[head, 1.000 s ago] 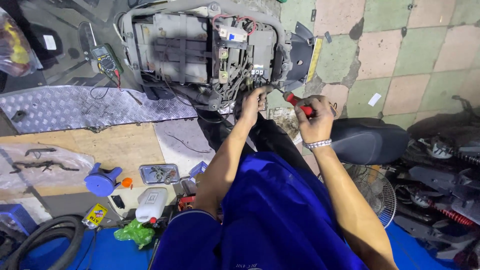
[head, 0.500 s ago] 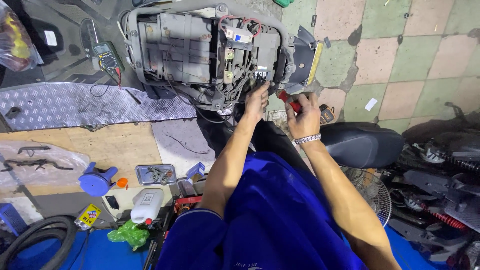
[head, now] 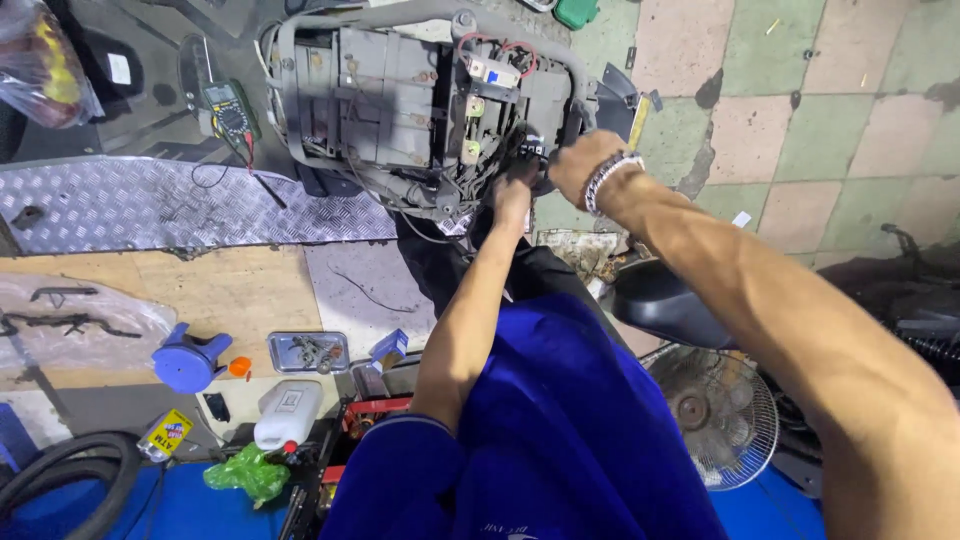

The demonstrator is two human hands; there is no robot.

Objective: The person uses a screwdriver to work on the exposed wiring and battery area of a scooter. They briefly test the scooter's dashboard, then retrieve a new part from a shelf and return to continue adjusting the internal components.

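Two bare hands reach into the open underside of a scooter body (head: 400, 110), a grey shell of moulded plastic ribs framed by a curved metal tube. The left hand (head: 513, 195) presses its fingers into a tangle of black and red wires (head: 490, 160) at the lower right corner of the shell; its fingertips are buried there, so whether they pinch anything cannot be told. The right hand (head: 578, 165), with a beaded metal bracelet (head: 607, 178) at the wrist, is curled near the same corner with its back toward the camera, and what it grips, if anything, is hidden.

Left of the shell, a green handheld meter (head: 230, 110) lies on the dark floor above a sheet of embossed diamond-pattern metal (head: 150, 205). Below that sits a plywood board (head: 200, 290), with a crinkled clear plastic bag (head: 80, 320) holding dark parts too blurred to name. Nearby stand a round blue plastic funnel-like piece (head: 185, 360), a small shiny metal tray (head: 308, 352) and a white plastic jug (head: 287, 415). A wire-caged fan (head: 715, 410) and a smooth black seat (head: 665, 300) lie to the right, both partly covered by the forearm. The blue garment (head: 560, 440) fills the bottom and is cut off by the frame.
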